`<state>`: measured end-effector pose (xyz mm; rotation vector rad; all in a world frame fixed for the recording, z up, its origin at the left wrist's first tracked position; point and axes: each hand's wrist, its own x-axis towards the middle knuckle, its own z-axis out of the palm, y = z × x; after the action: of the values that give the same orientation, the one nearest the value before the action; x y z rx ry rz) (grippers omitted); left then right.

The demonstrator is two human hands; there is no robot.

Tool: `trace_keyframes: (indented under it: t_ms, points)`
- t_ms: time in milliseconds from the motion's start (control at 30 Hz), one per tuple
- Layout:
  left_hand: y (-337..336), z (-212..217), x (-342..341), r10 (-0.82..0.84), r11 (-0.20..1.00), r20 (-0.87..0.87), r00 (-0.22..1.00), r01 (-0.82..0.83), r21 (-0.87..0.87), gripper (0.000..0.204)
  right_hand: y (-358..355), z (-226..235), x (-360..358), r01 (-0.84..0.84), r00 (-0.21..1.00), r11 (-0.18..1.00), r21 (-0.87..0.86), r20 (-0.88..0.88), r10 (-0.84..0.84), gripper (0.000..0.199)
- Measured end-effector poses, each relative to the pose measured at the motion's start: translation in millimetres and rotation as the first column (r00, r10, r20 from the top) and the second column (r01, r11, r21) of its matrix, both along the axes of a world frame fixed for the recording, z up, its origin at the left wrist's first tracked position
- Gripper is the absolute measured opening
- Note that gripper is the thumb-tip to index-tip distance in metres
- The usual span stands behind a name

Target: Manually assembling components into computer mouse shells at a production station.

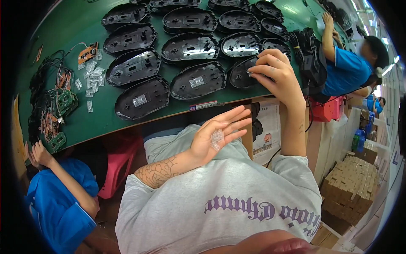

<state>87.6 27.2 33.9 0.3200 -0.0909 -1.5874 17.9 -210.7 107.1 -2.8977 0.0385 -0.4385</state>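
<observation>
The left hand (213,137) lies open with small clear plastic bits (217,139) on its palm, while the right hand's fingers (259,70) pinch one into a black mouse shell (242,73) at one o'clock; most shells look filled.

Rows of mouse base shells (141,98) lie side by side on the counter (84,122). To their left lie small clear parts (90,78), and beyond those, circuit boards with wires (57,106). The right hand (272,72) rests on the rightmost shell (242,74) of the near rows. The left hand (215,133), palm up before the counter's edge, carries clear pieces (217,139). A cable bundle (311,59) lies right of the shells.
</observation>
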Motion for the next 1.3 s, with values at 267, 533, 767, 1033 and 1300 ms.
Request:
trace_keyframes:
  t_ms: [267, 533, 767, 1033, 1300]
  points:
    - [1.5, -0.9, 4.8, -0.022, 0.999, 0.044, 0.999, 0.02, 0.047, 0.055, -1.3, -3.1, 6.1, 0.006, 0.999, 0.999, 0.034, -0.033, -0.005, 0.012]
    - [4.0, -4.0, 4.6, -0.012, 0.997, 0.029, 1.0, 0.009, 0.074, 0.054, 4.2, -4.2, 5.7, -0.025, 0.999, 0.995, 0.097, -0.035, 0.029, 0.017]
    - [-5.3, 5.5, 12.8, -0.001, 0.997, -0.151, 0.989, 0.012, 0.077, 0.055, 18.8, 24.6, -20.2, -0.011, 0.987, 0.941, 0.34, 0.153, -0.043, 0.021]
    - [-18.0, 8.5, 9.4, 0.026, 0.999, -0.336, 0.942, -0.018, 0.027, 0.056, 91.6, -8.5, -28.5, -0.015, 0.999, 0.891, 0.454, -0.03, 0.032, 0.034]
    - [-26.1, 9.3, -0.8, 0.029, 0.997, -0.255, 0.967, -0.01, 0.076, 0.056, 88.5, -26.8, -40.2, -0.007, 0.99, 0.902, 0.431, 0.132, -0.056, 0.033]
